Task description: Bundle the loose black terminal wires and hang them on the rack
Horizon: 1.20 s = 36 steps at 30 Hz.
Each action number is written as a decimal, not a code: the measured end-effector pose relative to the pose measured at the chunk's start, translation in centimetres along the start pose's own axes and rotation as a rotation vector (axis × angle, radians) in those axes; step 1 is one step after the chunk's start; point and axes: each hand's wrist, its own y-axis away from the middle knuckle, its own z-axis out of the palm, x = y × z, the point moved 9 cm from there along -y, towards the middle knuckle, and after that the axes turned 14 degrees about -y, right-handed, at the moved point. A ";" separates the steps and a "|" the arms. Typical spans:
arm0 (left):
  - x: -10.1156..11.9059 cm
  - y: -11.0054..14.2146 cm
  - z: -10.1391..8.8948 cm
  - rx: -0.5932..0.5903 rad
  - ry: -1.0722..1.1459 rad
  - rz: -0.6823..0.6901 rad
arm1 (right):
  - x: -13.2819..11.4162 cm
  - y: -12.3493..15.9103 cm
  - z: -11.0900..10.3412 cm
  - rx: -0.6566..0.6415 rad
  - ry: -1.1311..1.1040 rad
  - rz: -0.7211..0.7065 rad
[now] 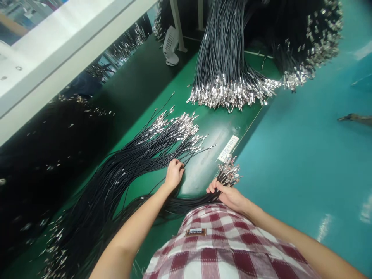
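Note:
My right hand (231, 197) is wrapped round a bundle of black wires (192, 202) just behind their ends. Silvery and coppery metal terminals (229, 171) fan out above its fingers, and the wires trail off to the left under my left arm. To the left, my left hand (174, 173) is closed with curled fingertips at a thin black wire, whose terminal end (212, 147) points up and right. Beside that hand lies a larger loose pile of black wires (124, 166), with terminals at its far end. Both hands are over the green tabletop (200, 170).
A thick hank of wires (222, 46) lies at the back, and another dark heap (316, 50) hangs at the right. A small white fan (170, 46) stands beneath the white shelf beam (66, 46). A label (228, 148) sticks near the table edge. Dark wires fill the left.

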 end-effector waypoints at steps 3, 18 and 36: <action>0.7 -0.1 1.0 -0.021 -0.079 0.070 | 0.0 -0.3 0.1 0.027 -0.029 0.012; 5.9 6.6 -1.2 -0.048 0.334 0.052 | -0.3 -2.5 -5.0 0.490 -0.193 -0.083; -10.8 -1.5 -5.4 -0.047 -0.455 -0.201 | 0.8 -2.6 -4.9 0.588 -0.289 0.023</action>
